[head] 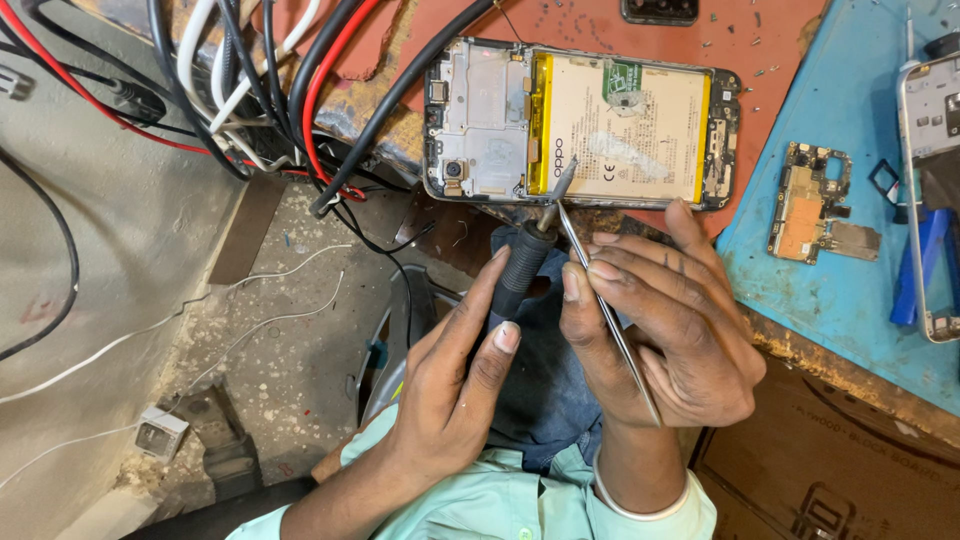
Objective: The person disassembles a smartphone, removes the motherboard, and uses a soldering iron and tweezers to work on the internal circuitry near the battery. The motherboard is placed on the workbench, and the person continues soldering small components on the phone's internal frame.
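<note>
The opened phone (583, 125) lay on the reddish worktop (700, 40) at the far middle of the scene, back cover off, its pale battery (625, 130) and metal shields exposed. The left hand (450, 385) was wrapped around a black-handled screwdriver (527, 262), whose tip met the phone's near edge beside the battery. The right hand (665, 335) pinched a pair of thin metal tweezers (605, 305) — their points also rested at that near edge, just beside the screwdriver tip. To the left, a tangle of black, red and white cables (270, 90) hung over the worktop's edge, touching the phone's left corner. To the right, on a blue mat (850, 290), lay a bare circuit board (815, 205), and farther right a second phone frame (930, 190) — both well apart from the hands.
</note>
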